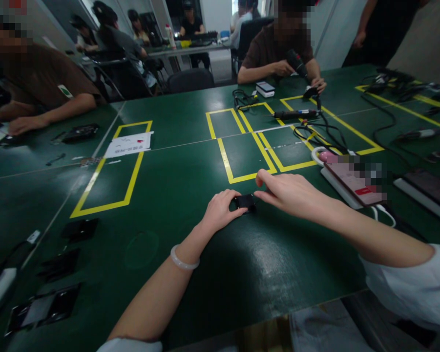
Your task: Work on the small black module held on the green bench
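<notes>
On green worktop (183, 190), small black device (246, 202) between left hand (220, 210), thumb and fingers pinching its left end, and right hand (287, 192), thumb and forefinger parted, nothing grasped, device contact unclear.

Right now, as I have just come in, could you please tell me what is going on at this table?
The person's left hand holds a small black piece by one end, low over or on the green table. The right hand is close to its other end, thumb and forefinger apart; whether they touch it is unclear. The piece is on the near side of the yellow outlines. Across the table, a co-worker holds a dark handheld tool.
</notes>
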Action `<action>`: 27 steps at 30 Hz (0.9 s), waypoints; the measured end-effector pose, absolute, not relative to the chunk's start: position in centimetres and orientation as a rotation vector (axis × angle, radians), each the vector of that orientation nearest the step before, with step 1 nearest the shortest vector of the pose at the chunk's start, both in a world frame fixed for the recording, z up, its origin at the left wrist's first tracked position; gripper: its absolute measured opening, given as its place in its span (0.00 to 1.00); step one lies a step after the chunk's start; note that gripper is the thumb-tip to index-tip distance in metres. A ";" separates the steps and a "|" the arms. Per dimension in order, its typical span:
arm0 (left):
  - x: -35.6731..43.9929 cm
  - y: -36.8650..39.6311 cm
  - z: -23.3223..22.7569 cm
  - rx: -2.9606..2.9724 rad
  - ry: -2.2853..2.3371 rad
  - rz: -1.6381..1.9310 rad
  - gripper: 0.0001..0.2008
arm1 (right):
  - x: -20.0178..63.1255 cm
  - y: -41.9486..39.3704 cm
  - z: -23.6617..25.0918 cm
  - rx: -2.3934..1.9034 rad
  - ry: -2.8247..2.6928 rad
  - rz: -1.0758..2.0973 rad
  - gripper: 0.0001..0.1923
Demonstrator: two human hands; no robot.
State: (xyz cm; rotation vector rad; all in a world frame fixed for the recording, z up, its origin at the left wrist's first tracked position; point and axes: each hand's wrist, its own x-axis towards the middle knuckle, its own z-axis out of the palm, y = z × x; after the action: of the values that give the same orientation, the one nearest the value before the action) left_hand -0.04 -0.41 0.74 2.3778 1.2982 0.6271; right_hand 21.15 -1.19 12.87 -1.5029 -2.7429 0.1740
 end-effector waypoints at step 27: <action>-0.2 -0.4 0.7 2.376 1.309 0.610 0.16 | 21.4 -1.0 12.7 -1.519 -2.753 0.148 0.11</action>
State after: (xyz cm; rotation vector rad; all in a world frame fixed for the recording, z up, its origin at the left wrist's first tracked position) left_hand -0.20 -0.39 0.66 2.3762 1.3087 0.6099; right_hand 21.35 -1.03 12.68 -1.5189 -2.7532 0.1478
